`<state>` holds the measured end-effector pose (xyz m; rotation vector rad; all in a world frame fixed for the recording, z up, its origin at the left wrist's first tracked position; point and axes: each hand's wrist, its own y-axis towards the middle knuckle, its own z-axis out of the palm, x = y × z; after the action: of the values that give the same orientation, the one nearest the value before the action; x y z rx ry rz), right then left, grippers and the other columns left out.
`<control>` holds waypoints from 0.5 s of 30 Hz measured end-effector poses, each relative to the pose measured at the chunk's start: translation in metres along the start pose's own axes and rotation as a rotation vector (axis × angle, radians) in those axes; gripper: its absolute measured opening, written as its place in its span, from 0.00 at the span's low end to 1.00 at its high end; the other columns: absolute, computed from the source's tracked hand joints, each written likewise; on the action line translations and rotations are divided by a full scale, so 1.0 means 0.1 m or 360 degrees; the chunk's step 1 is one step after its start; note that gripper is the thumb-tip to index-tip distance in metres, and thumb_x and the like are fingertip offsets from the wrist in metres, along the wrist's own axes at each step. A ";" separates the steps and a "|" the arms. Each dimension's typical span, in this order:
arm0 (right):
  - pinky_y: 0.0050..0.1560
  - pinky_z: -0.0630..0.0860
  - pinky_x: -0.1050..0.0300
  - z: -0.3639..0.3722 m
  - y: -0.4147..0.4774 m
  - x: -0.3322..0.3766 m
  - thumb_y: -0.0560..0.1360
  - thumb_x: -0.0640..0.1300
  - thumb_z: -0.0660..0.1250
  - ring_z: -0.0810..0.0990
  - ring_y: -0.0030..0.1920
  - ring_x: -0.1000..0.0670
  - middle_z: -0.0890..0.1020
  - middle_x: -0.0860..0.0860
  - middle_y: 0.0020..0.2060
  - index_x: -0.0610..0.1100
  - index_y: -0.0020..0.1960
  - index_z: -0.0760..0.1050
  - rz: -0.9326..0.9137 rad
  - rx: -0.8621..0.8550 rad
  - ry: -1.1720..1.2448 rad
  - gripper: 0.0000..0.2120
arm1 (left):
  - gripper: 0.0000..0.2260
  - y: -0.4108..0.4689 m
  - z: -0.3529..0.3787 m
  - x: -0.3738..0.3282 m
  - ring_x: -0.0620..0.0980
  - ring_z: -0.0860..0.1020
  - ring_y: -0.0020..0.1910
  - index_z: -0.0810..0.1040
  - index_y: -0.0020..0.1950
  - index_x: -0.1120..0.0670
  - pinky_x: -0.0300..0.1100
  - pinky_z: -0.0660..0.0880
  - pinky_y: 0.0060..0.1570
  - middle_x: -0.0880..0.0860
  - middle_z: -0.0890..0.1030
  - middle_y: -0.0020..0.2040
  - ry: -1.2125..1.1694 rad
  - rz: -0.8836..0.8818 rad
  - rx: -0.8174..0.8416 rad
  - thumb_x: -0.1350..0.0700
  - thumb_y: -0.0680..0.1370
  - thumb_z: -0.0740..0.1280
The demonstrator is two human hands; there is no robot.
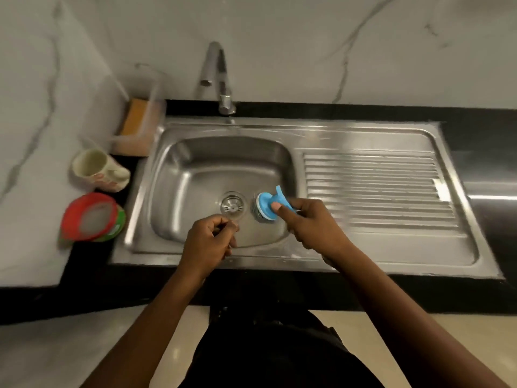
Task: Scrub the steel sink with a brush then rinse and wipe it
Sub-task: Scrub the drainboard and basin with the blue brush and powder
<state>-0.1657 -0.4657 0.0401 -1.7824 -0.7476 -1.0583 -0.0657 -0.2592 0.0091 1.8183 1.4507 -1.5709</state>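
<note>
**Steel sink, blue brush down in the basin**

The black surface (475, 130) carries a brushed-steel sink (195, 163). It has a rounded basin, and the ribbed drainboard runs off to the right of the right-hand fingers. The curved steel tap (221, 79) is well beyond both hands.

The right hand (310, 222) has its fingers wrapped round the brush (265, 204), thumb on the round blue disc. The wiry steel pad faces down-left at the basin floor, and the blue handle stub tips up and away to the right.

The left hand (209, 242) hangs over the basin's near side with its fingers curled in, and I can't tell if anything's pinched there. The round drain strainer (232, 205) sits just past those fingers, just left of the brush.

The mug (95, 169) and red-rimmed tub (89, 219) far left are pretty blurry.
</note>
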 end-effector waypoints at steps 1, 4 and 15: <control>0.24 0.62 0.63 0.15 0.06 0.10 0.81 0.58 0.68 0.64 0.25 0.54 0.68 0.52 0.26 0.52 0.55 0.85 -0.0033 0.0051 -0.0010 0.13 | 0.08 -0.02 -0.12 0.05 0.51 0.79 0.29 0.84 0.44 0.55 0.46 0.77 0.33 0.55 0.84 0.33 -0.0014 -0.0021 -0.0048 0.55 0.82 0.70; 0.27 0.65 0.61 0.61 0.27 0.36 0.82 0.60 0.65 0.66 0.26 0.54 0.70 0.52 0.26 0.53 0.58 0.84 -0.0176 0.0193 -0.0120 0.15 | 0.09 -0.10 -0.49 0.21 0.50 0.79 0.29 0.84 0.44 0.54 0.44 0.78 0.34 0.54 0.84 0.33 -0.0090 -0.0108 -0.0195 0.53 0.82 0.70; 0.35 0.69 0.70 2.51 0.89 1.09 0.82 0.53 0.68 0.79 0.34 0.59 0.80 0.58 0.35 0.52 0.63 0.84 -0.0891 0.0598 -0.0801 0.13 | 0.09 -0.34 -1.53 0.79 0.50 0.78 0.31 0.83 0.45 0.58 0.42 0.76 0.33 0.56 0.83 0.35 -0.0337 -0.0341 -0.0550 0.55 0.83 0.69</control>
<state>0.0433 -0.2681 0.0461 -1.5481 -1.7085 -0.7301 -0.0222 -0.0897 0.0032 1.3004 1.7308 -1.4440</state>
